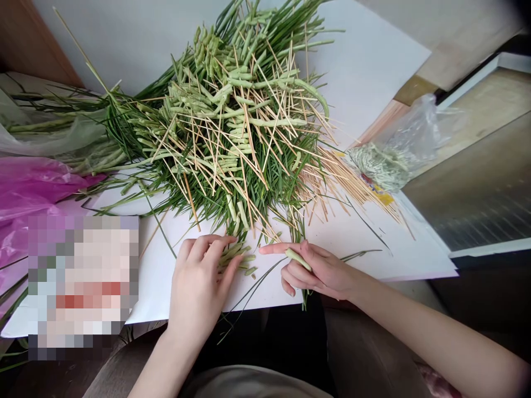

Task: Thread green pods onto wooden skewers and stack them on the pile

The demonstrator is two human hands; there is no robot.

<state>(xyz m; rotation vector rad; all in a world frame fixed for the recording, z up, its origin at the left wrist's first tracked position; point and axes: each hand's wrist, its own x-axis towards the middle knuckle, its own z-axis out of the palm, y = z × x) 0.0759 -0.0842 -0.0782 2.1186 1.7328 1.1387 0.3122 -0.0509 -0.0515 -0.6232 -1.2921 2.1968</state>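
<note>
My left hand [198, 276] is cupped on the white tabletop [153, 287], its fingers and thumb curled round several short long bean pieces [236, 253]. Beside it, my right hand [313, 268] pinches one pale green long bean piece [297, 258] below the thumb, while the index finger points left toward the small pieces. Just beyond both hands spreads a big heap of green chives [265, 190], covered with bean pieces threaded side by side on thin wooden skewers [265, 119]. Two cut bean pieces [242, 215] lie at the heap's near edge.
Loose wooden skewers [360, 182] fan out on the right, next to a clear plastic bag [390, 160] with pale stringy contents. On the left are a pink plastic bag [37, 188], long beans in clear plastic [53, 132] and a blurred-out item [91, 276].
</note>
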